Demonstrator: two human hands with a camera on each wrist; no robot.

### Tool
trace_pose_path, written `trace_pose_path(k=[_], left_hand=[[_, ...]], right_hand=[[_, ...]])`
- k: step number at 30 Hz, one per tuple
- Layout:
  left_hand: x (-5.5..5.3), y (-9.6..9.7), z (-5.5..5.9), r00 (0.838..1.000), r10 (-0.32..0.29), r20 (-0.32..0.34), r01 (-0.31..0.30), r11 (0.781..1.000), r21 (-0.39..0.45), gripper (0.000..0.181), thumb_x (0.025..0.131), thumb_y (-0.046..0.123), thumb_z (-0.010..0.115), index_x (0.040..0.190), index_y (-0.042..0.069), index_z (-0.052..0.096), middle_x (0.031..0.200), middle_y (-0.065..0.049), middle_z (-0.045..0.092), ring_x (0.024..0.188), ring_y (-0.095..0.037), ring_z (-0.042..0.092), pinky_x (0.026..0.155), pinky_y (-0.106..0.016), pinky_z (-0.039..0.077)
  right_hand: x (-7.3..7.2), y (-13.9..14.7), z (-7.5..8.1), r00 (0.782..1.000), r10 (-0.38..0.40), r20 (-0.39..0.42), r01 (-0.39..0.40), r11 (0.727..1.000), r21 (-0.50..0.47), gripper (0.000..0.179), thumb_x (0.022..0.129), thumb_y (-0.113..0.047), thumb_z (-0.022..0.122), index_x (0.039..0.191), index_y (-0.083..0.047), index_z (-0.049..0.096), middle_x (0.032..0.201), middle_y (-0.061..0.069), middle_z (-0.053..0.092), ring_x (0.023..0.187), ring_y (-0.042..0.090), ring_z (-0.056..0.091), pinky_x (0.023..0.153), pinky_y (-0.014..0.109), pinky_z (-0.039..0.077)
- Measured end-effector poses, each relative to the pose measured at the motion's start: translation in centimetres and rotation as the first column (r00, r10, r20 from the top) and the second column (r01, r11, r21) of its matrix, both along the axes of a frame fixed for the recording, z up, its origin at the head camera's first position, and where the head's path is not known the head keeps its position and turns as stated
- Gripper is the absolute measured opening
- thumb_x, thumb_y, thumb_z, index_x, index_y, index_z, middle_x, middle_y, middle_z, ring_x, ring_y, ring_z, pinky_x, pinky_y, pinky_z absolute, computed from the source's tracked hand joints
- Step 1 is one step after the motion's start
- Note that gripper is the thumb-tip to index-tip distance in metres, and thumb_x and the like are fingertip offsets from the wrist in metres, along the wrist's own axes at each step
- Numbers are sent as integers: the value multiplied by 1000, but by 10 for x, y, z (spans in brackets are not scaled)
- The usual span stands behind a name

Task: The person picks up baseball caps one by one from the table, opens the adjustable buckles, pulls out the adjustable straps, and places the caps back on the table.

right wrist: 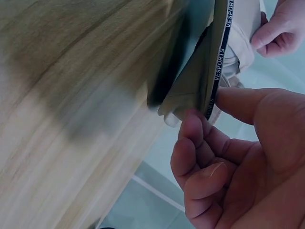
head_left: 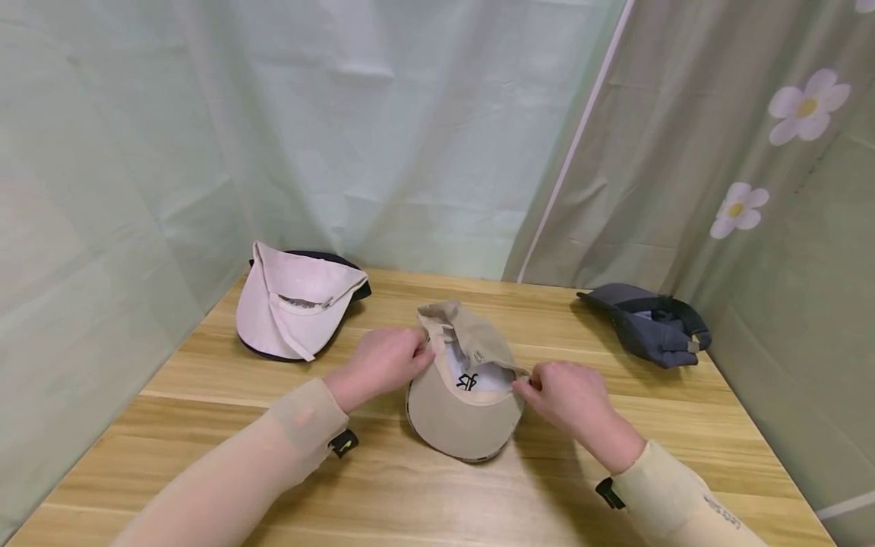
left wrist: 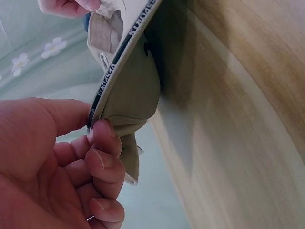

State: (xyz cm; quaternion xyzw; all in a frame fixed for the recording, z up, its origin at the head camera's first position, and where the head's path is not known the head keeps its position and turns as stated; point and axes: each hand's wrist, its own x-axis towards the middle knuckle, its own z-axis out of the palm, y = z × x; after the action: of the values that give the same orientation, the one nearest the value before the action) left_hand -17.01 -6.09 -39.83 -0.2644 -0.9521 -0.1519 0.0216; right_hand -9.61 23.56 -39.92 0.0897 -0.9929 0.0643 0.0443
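A beige baseball cap (head_left: 465,425) is held between both hands over the middle of the table, its inside turned up and its brim toward me. My left hand (head_left: 393,361) pinches the brim's left corner between thumb and forefinger. At the opposite corner my right hand (head_left: 567,399) pinches it the same way. Dark trim with white lettering runs along the brim (left wrist: 116,67) in the left wrist view. The right wrist view shows the cap's brim edge (right wrist: 220,62) between thumb and curled fingers. Its back strap side stands up, folded partly over the opening.
A pale pink-white cap (head_left: 301,281) with a dark one behind it lies at the back left of the wooden table (head_left: 205,410). On the back right rests a dark grey cap (head_left: 649,327). Light green curtains (head_left: 410,137) enclose the table behind and at the sides.
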Motion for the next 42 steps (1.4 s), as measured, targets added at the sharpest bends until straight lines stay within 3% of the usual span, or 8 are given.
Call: trace_pose_path(k=[5,10,14,30,36,42], left_hand=[[1,-4,5,1000,16,-13,-16,1000,16,40,110,28,66,73,18,53,63,3,49,57,-16,49,54,-35,38],[0,-10,13,998,52,-20,-51,998,32,38,111,28,61,76,18,53,64,2,50,56,-18,49,53,-35,39],[0,-19,24,995,79,-61,-76,996,47,34,111,28,60,79,17,54,65,1,51,56,-19,51,53,-37,40],[-8,-69,70,968,175,-180,-157,981,114,24,115,25,57,94,11,59,72,-4,57,66,-28,59,63,-49,48],[-15,-93,82,964,203,-174,-178,973,150,22,116,23,56,101,8,58,76,-7,57,66,-28,56,63,-46,44],[-23,-103,88,960,228,-164,-201,965,167,22,117,24,54,106,7,60,80,-10,59,70,-31,58,66,-48,46]], right_hand=[[-5,-2,3,1000,-1,-8,1,999,-41,51,102,-42,76,63,-20,52,57,-8,42,54,15,42,52,35,29],[-10,-6,8,998,-6,-66,1,997,-77,39,102,-42,75,71,-22,65,62,-9,54,56,15,50,52,36,38],[-14,-13,15,993,-6,-114,-6,994,-107,36,102,-42,75,74,-21,66,62,-9,55,55,16,50,51,37,39],[-43,-61,50,989,27,-148,-55,981,-184,37,106,-45,68,76,-24,68,63,-10,57,56,16,52,51,37,38],[-58,-81,63,986,91,-141,-122,968,-221,40,108,-44,64,73,-24,64,59,-8,54,55,17,51,51,37,35],[-66,-92,68,987,104,-123,-131,964,-233,39,109,-44,63,76,-24,69,62,-9,58,59,16,54,54,36,38]])
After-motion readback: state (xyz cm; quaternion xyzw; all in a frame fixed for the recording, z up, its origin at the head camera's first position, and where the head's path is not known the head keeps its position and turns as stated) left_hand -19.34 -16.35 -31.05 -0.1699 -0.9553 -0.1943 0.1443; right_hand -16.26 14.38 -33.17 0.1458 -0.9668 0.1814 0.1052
